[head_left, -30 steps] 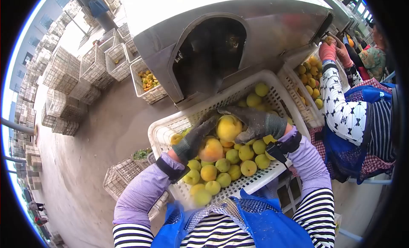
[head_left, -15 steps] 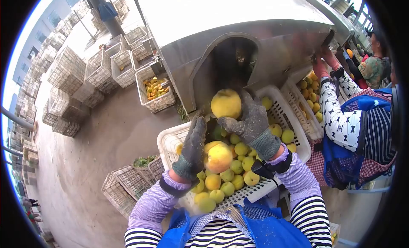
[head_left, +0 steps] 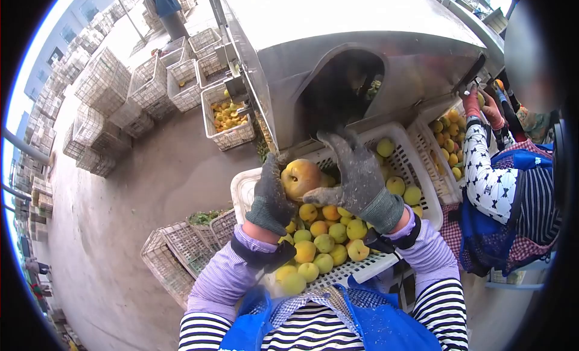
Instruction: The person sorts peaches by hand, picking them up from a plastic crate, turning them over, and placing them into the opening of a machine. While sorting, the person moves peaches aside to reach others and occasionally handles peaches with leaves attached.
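A large yellow-orange fruit (head_left: 301,179) is held up over the crate by my left hand (head_left: 269,197), in a dark grey glove, its fingers against the fruit's left side. My right hand (head_left: 360,181), gloved too, has its fingers spread just right of that fruit; its thumb tip is close to the fruit's lower edge, and whether they touch is unclear. Beneath both hands, a white perforated crate (head_left: 429,201) holds many yellow and green fruits (head_left: 324,243). Behind the crate is a metal housing with a dark arched opening (head_left: 341,88).
A co-worker's gloved hands (head_left: 482,106) are at a second crate (head_left: 417,134) of fruit on the right. A crate of cut fruit (head_left: 230,138) stands on the floor beyond the housing's left side. Empty crates (head_left: 172,254) lie at lower left, and stacked crates (head_left: 102,79) stand farther back.
Two large fruits were over the crate, one by each hand; now one shows, at my left hand. My right hand's fingers have spread away from the upper fruit. The view has shifted slightly.
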The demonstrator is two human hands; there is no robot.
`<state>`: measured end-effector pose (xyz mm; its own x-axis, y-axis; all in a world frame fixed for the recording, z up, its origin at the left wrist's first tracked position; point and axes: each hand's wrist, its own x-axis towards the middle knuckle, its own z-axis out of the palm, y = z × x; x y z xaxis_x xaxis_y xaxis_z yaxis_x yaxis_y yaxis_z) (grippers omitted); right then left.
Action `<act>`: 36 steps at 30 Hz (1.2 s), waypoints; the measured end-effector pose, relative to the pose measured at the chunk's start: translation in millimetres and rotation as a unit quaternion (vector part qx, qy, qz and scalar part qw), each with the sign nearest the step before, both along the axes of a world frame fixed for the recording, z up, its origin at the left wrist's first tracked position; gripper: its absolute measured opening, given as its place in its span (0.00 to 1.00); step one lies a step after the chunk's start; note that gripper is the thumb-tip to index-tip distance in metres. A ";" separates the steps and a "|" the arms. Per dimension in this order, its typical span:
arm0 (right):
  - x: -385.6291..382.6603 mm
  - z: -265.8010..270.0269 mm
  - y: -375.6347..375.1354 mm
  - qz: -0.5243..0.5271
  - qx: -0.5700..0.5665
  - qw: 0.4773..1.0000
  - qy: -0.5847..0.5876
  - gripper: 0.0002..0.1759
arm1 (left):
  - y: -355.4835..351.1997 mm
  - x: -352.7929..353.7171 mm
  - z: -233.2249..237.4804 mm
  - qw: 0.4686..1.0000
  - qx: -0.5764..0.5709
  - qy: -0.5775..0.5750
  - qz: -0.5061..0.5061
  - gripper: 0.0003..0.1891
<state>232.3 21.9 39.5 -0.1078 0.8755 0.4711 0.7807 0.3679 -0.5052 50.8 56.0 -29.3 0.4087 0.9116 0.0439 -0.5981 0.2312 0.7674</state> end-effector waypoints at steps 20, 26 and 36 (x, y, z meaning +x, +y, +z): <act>52.8 -19.0 105.2 -0.208 -0.068 0.971 -0.099 0.25 | -9.7 52.0 -31.5 0.924 -0.013 0.381 -0.033 0.31; 137.3 -79.8 -2.4 -0.036 -0.213 0.952 -0.219 0.22 | -16.4 120.8 -93.5 0.649 0.258 0.666 -0.262 0.37; 141.8 -184.2 -31.1 0.005 -0.321 0.911 -0.259 0.36 | -15.7 127.9 -188.3 0.725 0.201 0.571 -0.328 0.25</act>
